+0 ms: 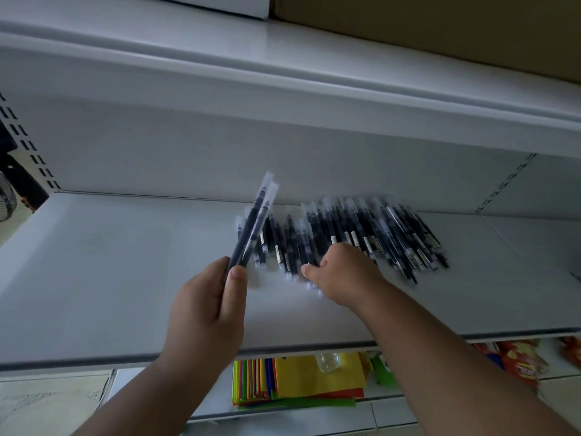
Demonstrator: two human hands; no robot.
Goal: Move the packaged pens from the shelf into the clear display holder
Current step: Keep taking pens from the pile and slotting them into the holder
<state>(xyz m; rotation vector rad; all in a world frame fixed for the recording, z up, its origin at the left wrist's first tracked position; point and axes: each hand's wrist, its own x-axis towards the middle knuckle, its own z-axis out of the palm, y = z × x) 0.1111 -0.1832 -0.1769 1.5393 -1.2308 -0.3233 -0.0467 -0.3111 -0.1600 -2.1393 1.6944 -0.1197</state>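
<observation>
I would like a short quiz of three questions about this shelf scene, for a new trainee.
1. True or false: the left hand holds two packaged pens.
2. Where is the right hand? A) on the pen pile B) on the coloured paper
3. Fill in: the pile lies on the white ____.

Key: 1 true; 2 A; 3 shelf.

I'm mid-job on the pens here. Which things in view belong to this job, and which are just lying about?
Belongs to the job:
- pens held in the left hand, lifted off the shelf
- pile of packaged pens, right hand on it

Just lying about:
- coloured paper stack on the lower shelf
- small clear jar on that stack
- red packets
- cardboard box above

No display holder shows.
</observation>
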